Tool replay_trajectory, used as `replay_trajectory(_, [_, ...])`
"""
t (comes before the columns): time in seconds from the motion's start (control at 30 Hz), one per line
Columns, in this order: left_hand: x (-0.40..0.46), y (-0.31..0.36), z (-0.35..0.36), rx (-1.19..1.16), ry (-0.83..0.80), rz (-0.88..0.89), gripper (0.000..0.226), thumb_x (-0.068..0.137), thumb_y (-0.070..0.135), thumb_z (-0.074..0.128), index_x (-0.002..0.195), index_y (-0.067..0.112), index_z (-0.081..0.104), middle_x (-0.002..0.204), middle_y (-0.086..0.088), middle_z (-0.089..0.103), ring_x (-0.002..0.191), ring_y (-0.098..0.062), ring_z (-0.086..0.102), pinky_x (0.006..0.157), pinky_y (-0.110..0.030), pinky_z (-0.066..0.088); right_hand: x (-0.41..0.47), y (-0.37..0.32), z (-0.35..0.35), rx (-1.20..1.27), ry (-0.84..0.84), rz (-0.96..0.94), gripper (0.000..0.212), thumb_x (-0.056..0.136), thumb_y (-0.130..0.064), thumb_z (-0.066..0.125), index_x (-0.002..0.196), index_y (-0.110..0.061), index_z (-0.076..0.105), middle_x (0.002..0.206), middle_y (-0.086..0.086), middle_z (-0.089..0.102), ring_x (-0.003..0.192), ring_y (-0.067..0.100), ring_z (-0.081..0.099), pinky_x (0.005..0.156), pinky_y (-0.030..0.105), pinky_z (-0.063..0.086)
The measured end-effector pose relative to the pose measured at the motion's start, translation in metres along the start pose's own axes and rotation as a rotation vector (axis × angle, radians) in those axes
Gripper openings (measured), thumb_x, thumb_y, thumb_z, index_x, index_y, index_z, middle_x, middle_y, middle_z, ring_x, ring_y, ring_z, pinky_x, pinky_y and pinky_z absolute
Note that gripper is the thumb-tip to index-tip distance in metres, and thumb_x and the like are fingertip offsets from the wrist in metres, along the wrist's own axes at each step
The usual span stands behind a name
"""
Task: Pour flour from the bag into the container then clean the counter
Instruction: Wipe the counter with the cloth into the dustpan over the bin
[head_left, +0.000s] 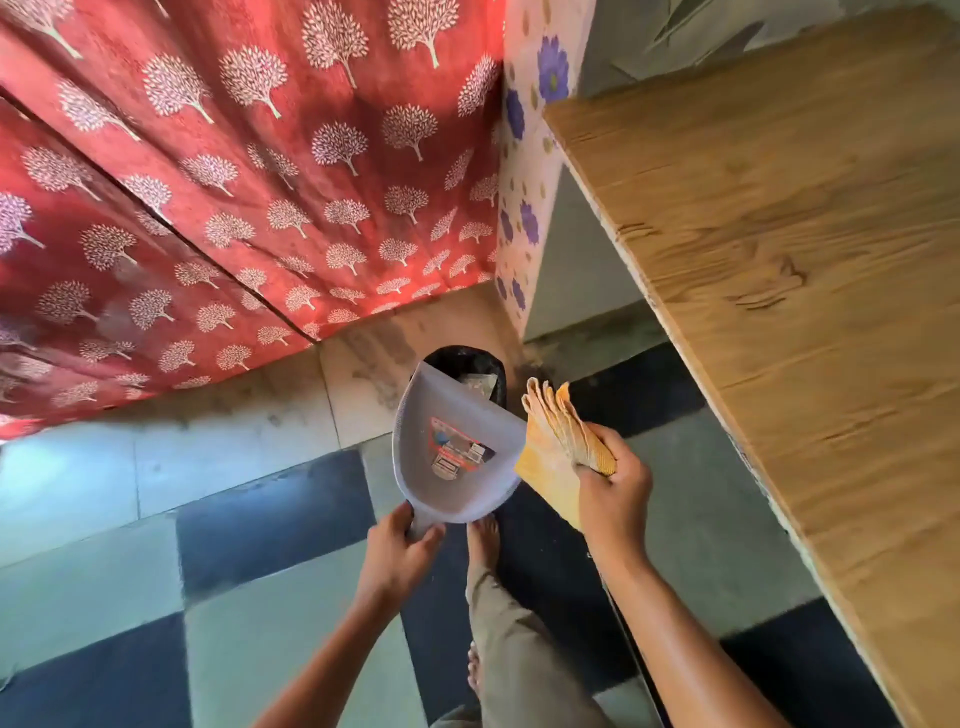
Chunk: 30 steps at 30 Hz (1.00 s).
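Observation:
My left hand (400, 543) grips the handle of a pale grey dustpan (457, 457) with a printed sticker inside. The pan is tilted with its open lip over a small black bin (485, 364) on the floor. My right hand (613, 488) holds a bunched orange-yellow cloth (558, 441) right beside the pan's right edge. The wooden counter (805, 260) runs along the right side, above and apart from both hands. No flour bag or container is in view.
A red curtain with white tree prints (234, 182) hangs at the left and back. A floral-papered wall (527, 171) meets the counter's far end. The floor (270, 525) is black and pale checked tile. My bare feet and trouser leg (498, 623) stand below the pan.

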<state>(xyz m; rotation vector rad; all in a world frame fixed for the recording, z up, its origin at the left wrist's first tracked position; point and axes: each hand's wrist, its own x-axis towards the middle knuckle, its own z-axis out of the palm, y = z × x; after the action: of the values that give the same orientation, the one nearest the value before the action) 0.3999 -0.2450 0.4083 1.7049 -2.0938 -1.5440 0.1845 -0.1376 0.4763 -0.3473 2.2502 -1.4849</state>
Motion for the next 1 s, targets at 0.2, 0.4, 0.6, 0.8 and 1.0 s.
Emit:
replay_trajectory(0.2, [0.14, -0.033, 0.008, 0.111, 0.022, -0.054, 0.021, 0.101, 0.035, 0.054, 0.084, 0.022, 0.056, 0.075, -0.001, 0.067, 0.061, -0.021, 0.061, 0.061, -0.043, 0.056, 0.098, 0.056, 0.101, -0.048, -0.004, 0.108, 0.049, 0.079, 0.016, 0.059, 0.107, -0.02, 0.075, 0.099, -0.013, 0.074, 0.098, 0.008, 0.068, 0.091, 0.038, 0.059])
replay_trajectory(0.4, [0.27, -0.067, 0.043, 0.494, 0.048, 0.009, 0.019, 0.103, 0.033, 0.042, 0.095, 0.019, 0.051, 0.09, -0.011, 0.066, 0.073, -0.035, 0.065, 0.063, -0.046, 0.059, 0.172, 0.118, 0.177, -0.087, -0.029, 0.142, 0.051, 0.08, 0.018, 0.057, 0.105, -0.023, 0.075, 0.093, -0.021, 0.072, 0.092, -0.007, 0.066, 0.081, 0.013, 0.056])
replay_trajectory(0.6, [0.337, -0.081, 0.073, 0.816, -0.03, 0.091, 0.033, 0.095, 0.008, 0.047, 0.128, 0.009, 0.044, 0.103, -0.016, 0.066, 0.085, -0.042, 0.068, 0.06, -0.042, 0.043, 0.204, 0.169, 0.206, -0.154, -0.068, 0.066, 0.051, 0.077, 0.02, 0.053, 0.106, -0.015, 0.074, 0.095, -0.009, 0.075, 0.091, 0.002, 0.067, 0.078, 0.01, 0.05])
replay_trajectory(0.8, [0.357, -0.085, 0.073, 0.832, -0.052, 0.009, 0.034, 0.092, 0.006, 0.046, 0.126, 0.008, 0.048, 0.104, -0.017, 0.068, 0.087, -0.042, 0.068, 0.062, -0.04, 0.04, 0.206, 0.183, 0.208, -0.23, -0.094, 0.153, 0.053, 0.077, 0.02, 0.054, 0.109, -0.016, 0.075, 0.098, -0.01, 0.075, 0.095, -0.001, 0.066, 0.079, 0.007, 0.049])
replay_trajectory(1.0, [0.375, -0.101, 0.06, 0.672, -0.02, 0.061, 0.019, 0.098, 0.022, 0.048, 0.111, 0.012, 0.057, 0.093, -0.018, 0.07, 0.077, -0.044, 0.067, 0.06, -0.041, 0.053, 0.216, 0.175, 0.215, -0.244, -0.111, 0.227, 0.052, 0.083, 0.017, 0.059, 0.11, -0.025, 0.073, 0.098, -0.03, 0.067, 0.096, -0.014, 0.062, 0.079, 0.006, 0.049])
